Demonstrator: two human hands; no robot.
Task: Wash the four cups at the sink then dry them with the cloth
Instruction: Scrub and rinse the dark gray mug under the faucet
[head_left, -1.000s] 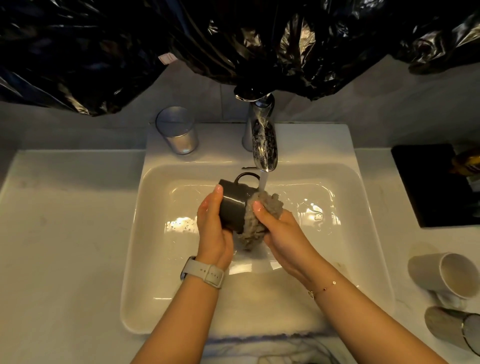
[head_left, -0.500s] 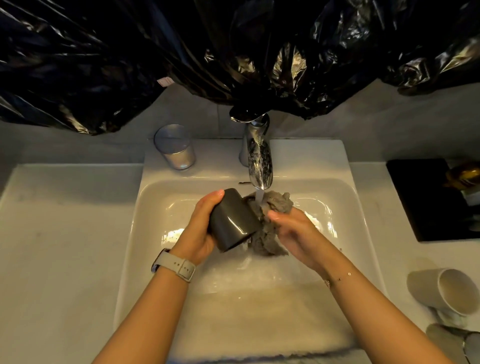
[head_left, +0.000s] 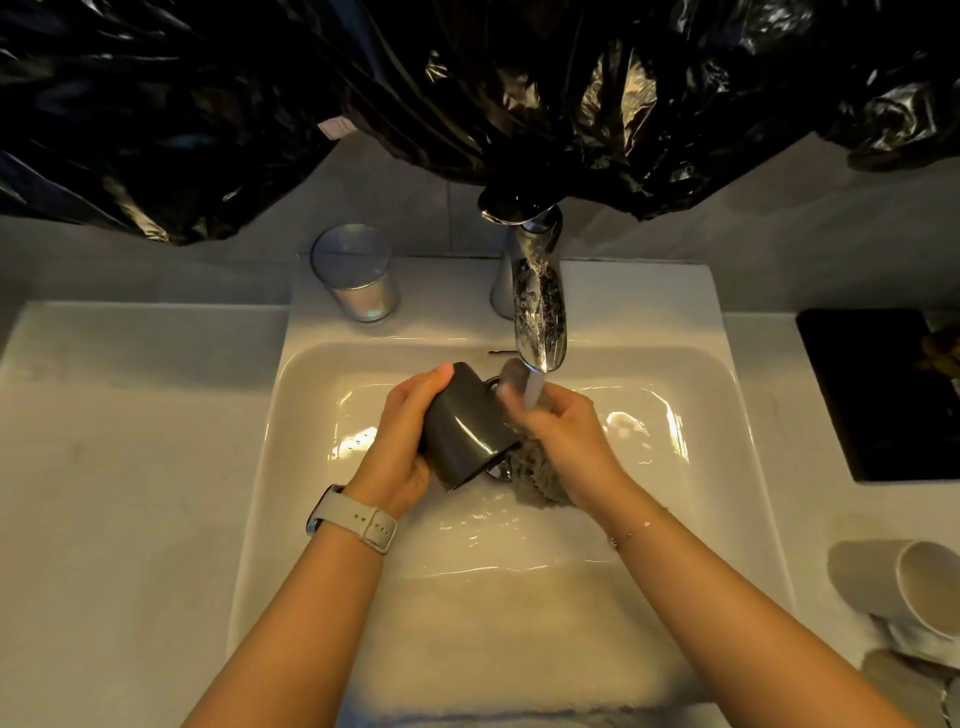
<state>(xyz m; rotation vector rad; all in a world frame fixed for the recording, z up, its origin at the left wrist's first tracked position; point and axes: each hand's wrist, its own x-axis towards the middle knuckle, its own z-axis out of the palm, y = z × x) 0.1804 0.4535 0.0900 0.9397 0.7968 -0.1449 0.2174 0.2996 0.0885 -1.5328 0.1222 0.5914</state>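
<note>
Water hits your right hand, fingers curled on cloth. Left hand clamps dark cup; tip its mouth toward 12 o'clock, under the tap.

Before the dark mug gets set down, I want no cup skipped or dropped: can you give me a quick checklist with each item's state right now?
1. Left hand has a firm grip on the dark mug: ok.
2. Right hand holds the grey cloth at the mug: ok.
3. Water runs from the faucet: ok.
4. Mug over the sink basin, not the counter: ok.
5. Inside of the mug clean: cannot tell, its mouth faces away.
6. Other cups in sight: glass cup behind the basin, white cup and another cup on their sides at right: ok.
</note>
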